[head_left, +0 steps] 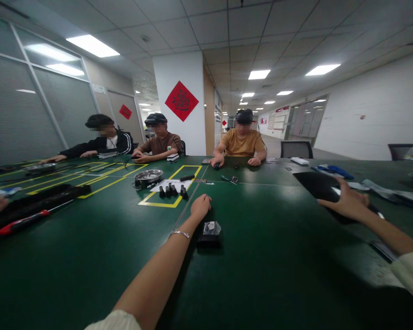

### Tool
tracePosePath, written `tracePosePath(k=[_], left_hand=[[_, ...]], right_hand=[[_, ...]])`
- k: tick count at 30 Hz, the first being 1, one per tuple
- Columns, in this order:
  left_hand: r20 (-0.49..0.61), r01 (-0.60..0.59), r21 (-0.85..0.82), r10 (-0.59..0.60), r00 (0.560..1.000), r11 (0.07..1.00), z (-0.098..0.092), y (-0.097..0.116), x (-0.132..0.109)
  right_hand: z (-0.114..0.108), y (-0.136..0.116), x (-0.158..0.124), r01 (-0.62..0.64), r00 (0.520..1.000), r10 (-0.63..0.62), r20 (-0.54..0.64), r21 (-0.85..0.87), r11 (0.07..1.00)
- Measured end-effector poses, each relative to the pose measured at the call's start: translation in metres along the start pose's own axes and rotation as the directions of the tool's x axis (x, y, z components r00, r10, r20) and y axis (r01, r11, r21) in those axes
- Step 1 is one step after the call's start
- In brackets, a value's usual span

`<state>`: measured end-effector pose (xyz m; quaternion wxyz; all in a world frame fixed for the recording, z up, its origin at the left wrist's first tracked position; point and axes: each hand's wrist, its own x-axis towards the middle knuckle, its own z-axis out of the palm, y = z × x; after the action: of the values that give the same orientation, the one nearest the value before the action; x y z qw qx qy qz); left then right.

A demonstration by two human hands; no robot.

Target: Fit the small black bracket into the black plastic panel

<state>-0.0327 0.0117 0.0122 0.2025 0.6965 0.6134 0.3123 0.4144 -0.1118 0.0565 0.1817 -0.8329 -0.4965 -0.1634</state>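
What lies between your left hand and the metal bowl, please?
In the head view, small black parts on a white sheet lie between the left hand and the metal bowl.

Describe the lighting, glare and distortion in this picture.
Head view: ceiling light panels blown out white; pale glare patches on the green table beyond the left hand; wide-angle distortion stretches the edges; the black box beside it is sharp.

Bench was dk green w/ yellow tape lines; screwdriver handle red/blk; bowl silver; wall diamond red.
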Motion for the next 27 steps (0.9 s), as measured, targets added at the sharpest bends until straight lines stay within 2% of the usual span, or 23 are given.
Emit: tracePosePath(k=[4, 7, 9, 12, 17, 20, 22, 24, 27], left_hand=[[0.005, -0.001, 0.004, 0.001, 1.000, 1.000, 0.001, -0.002, 0.000], [0.008, -0.006, 0.017, 0.006, 1.000, 1.000, 0.002, -0.003, 0.001], [0.002, -0.012, 0.029, 0.012, 1.000, 1.000, 0.002, -0.003, 0.001], [-0.004, -0.019, 0.034, 0.019, 1.000, 0.999, 0.003, -0.003, 0.001], [-0.002, -0.028, 0.036, 0.028, 1.000, 0.999, 0.004, -0.005, 0.003], [0.007, -0.029, 0.032, 0.029, 1.000, 0.999, 0.006, -0.006, 0.004], [0.010, -0.030, 0.028, 0.030, 1.000, 0.999, 0.006, -0.007, 0.004], [0.009, -0.037, 0.026, 0.037, 0.999, 0.999, 0.006, -0.007, 0.004], [0.015, -0.039, 0.028, 0.039, 0.999, 0.999, 0.005, -0.006, 0.005]], right_hand=[[-0.016, -0.077, -0.047, 0.117, 0.967, -0.161, 0.196, 0.221, 0.968], [-0.015, -0.117, -0.092, 0.279, 0.900, -0.366, 0.237, 0.334, 0.900], [-0.012, -0.135, -0.119, 0.368, 0.862, -0.458, 0.215, 0.354, 0.860], [-0.008, -0.152, -0.148, 0.435, 0.827, -0.527, 0.195, 0.373, 0.820], [-0.005, -0.169, -0.171, 0.514, 0.813, -0.570, 0.116, 0.317, 0.797], [-0.005, -0.174, -0.169, 0.545, 0.807, -0.585, 0.084, 0.276, 0.791], [-0.009, -0.169, -0.153, 0.551, 0.813, -0.578, 0.069, 0.225, 0.803], [-0.012, -0.153, -0.122, 0.500, 0.859, -0.509, 0.045, 0.132, 0.856], [-0.010, -0.105, -0.058, 0.242, 0.970, -0.242, 0.018, -0.020, 0.970]])
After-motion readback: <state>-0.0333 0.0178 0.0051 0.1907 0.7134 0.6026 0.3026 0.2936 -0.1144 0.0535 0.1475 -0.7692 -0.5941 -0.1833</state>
